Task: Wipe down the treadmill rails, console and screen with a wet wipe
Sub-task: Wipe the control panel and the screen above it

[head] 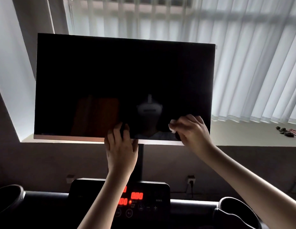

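Note:
A large dark screen [124, 83] stands on a post above the treadmill console [152, 198], whose red digits glow. My right hand [192, 131] presses a small white wet wipe [172, 127] against the screen's lower right corner, fingers curled round the wipe. My left hand [120, 146] rests on the screen's bottom edge near the middle, fingers straight against the glass and thumb at the pale lower frame. The treadmill rails are not clearly visible.
Two black cup holders, one at the left [8, 199] and one at the right [233, 210], flank the console. Behind are white vertical blinds [243, 55], a window sill with small dark objects and a red cord [286, 130], and a wall socket [191, 181].

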